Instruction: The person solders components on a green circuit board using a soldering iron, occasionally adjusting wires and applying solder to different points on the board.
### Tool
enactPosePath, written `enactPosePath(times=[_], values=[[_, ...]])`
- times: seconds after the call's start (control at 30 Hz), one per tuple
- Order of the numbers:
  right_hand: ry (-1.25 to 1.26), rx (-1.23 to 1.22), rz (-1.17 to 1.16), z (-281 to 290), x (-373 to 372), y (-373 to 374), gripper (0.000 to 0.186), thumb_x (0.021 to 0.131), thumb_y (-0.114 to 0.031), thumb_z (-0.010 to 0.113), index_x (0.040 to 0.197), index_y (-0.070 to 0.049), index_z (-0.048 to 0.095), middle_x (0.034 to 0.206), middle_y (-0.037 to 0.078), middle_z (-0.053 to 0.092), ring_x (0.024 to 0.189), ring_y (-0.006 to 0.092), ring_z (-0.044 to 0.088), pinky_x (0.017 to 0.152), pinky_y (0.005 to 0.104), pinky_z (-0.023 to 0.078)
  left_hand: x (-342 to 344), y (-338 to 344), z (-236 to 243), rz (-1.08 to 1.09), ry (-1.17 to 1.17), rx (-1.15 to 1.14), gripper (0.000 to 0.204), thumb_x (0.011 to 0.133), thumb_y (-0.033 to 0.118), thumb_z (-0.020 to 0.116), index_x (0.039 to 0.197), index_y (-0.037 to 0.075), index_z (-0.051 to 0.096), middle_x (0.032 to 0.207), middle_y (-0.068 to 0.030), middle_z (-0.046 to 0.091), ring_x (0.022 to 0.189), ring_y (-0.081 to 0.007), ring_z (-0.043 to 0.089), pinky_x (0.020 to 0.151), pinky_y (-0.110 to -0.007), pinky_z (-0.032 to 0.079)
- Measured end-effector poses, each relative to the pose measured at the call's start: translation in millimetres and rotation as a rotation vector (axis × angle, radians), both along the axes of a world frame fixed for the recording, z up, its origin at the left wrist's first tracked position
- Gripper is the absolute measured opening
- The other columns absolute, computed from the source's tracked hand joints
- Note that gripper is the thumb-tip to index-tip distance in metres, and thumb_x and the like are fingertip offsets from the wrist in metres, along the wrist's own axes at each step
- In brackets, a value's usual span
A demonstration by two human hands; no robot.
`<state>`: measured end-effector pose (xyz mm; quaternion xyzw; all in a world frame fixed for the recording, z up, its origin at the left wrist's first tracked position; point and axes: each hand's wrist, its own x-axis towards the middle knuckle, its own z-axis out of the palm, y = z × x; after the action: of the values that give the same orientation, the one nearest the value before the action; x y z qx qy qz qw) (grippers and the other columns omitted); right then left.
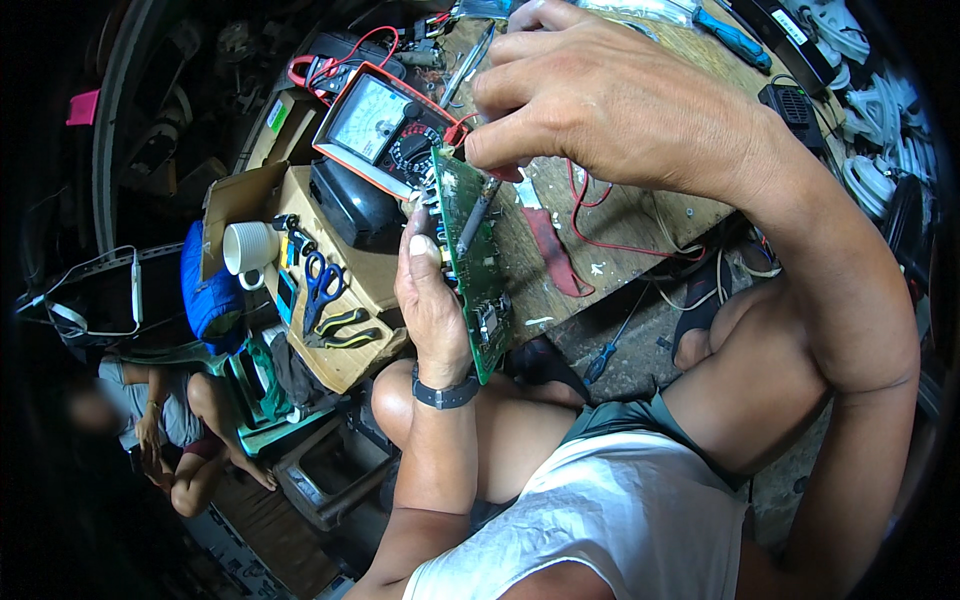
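Note:
My left hand [432, 290] grips a green circuit board [484, 290] by its edge, with the thumb on its component side. The board stands nearly upright, tilted, above my lap. My right hand [600, 105] is above it, its fingers closed around a tool whose slim grey metal barrel [478, 215], like a soldering iron's, slants down to the board's face. The handle is mostly hidden by my hand, and I cannot tell whether the tip touches the board. Behind the board lies an analog multimeter [368, 128] with an orange-red rim and red leads.
On the left, a cardboard box [238, 192] holds a white cup [250, 246], blue scissors [322, 282] and pliers [345, 322]. A red strip [548, 248] lies on the wooden table [640, 235]. Blue screwdrivers lie on the table [735, 42] and floor [600, 362]. A person [190, 405] sits at lower left.

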<state>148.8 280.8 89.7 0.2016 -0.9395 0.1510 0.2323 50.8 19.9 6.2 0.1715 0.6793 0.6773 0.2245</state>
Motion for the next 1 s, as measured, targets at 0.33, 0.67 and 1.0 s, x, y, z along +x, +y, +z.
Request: enactPosePath(times=[0.33,0.67,1.0], values=[[-0.064,-0.033,0.068,-1.8,-8.8,6.3,0.032,0.097,-0.02,0.048,0.122,-0.014,0.066,0.114,0.011,0.06,0.114,0.0292,0.056,0.099,0.042,0.045,1.3,2.4,0.5,0.0,0.047,-0.04,0.067,0.109,0.049,0.045,0.149,-0.003,0.045,0.139,-0.0149,0.06,0.123,-0.022,0.061,0.106,-0.036,0.049],[0.003,-0.071,0.056,-8.9,-11.7,4.6,0.028,0.096,-0.019,0.051,0.118,-0.015,0.068,0.107,0.009,0.06,0.109,0.028,0.056,0.096,0.0417,0.045,3.0,2.2,3.4,0.019,-0.024,0.003,0.059,0.111,0.039,0.049,0.15,-0.004,0.046,0.144,-0.0133,0.058,0.128,-0.0198,0.058,0.109,-0.034,0.045],[0.039,-0.064,0.011,-9.4,-7.1,1.9,0.027,0.1,-0.024,0.05,0.119,-0.018,0.068,0.107,0.007,0.059,0.109,0.0258,0.055,0.098,0.0401,0.043,3.2,0.8,1.9,0.021,0.025,-0.028,0.058,0.111,0.041,0.047,0.149,-0.004,0.047,0.142,-0.0132,0.059,0.127,-0.0198,0.059,0.109,-0.035,0.045]])
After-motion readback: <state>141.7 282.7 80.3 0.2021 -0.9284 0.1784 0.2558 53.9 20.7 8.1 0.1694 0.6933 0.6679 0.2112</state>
